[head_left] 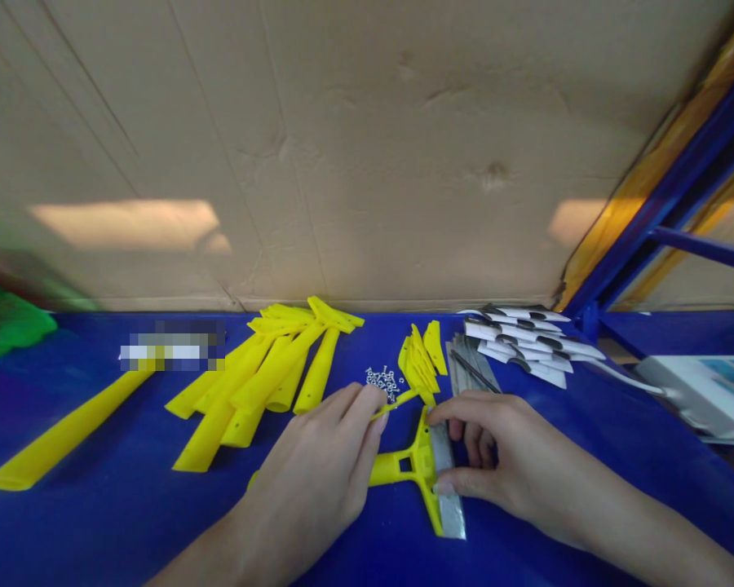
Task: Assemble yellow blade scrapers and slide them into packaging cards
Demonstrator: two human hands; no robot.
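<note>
A yellow scraper handle (391,468) lies on the blue table, its wide forked head to the right. My right hand (501,456) pinches the grey metal blade (451,497) along that head, thumb at the near part and index finger at the far part. Above the handle, my left hand (324,465) is closed on a thin yellow plastic plate (402,399), held between thumb and fingers. My left hand covers part of the scraper handle. Just beyond it lies a small heap of screws and nuts (382,380).
Several yellow handles (250,383) are piled behind left. More yellow plates (419,367), grey blades (465,363) and white-and-black pieces (519,338) lie behind right. A scraper (79,424) lies at left, its head blurred. Cardboard (367,163) stands behind; a blue frame (661,187) rises right.
</note>
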